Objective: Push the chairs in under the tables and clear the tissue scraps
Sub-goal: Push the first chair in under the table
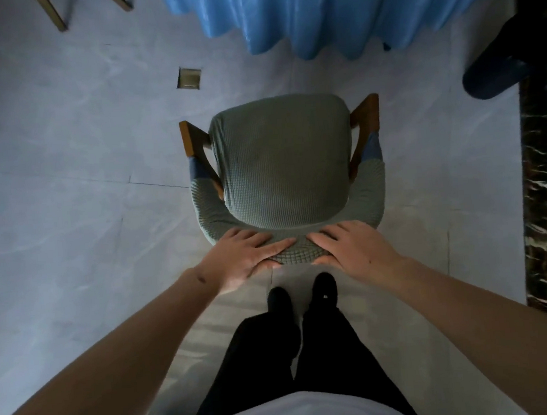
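Both hands grip the top of the backrest of the grey-green knit-covered wooden armchair [281, 160] — left hand [246, 258] and right hand [350, 247] side by side, thumbs behind. The blue-draped table [332, 12] lies straight ahead beyond the seat's front edge — not yet tucked under.

Both hands [302, 254] on chair [281, 160] backrest

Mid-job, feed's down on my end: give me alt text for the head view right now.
Both hands, left hand and right hand, grip the top of the backrest of a green-covered armchair, seen from above. The chair faces a blue tablecloth hanging ahead, with grey floor between them.
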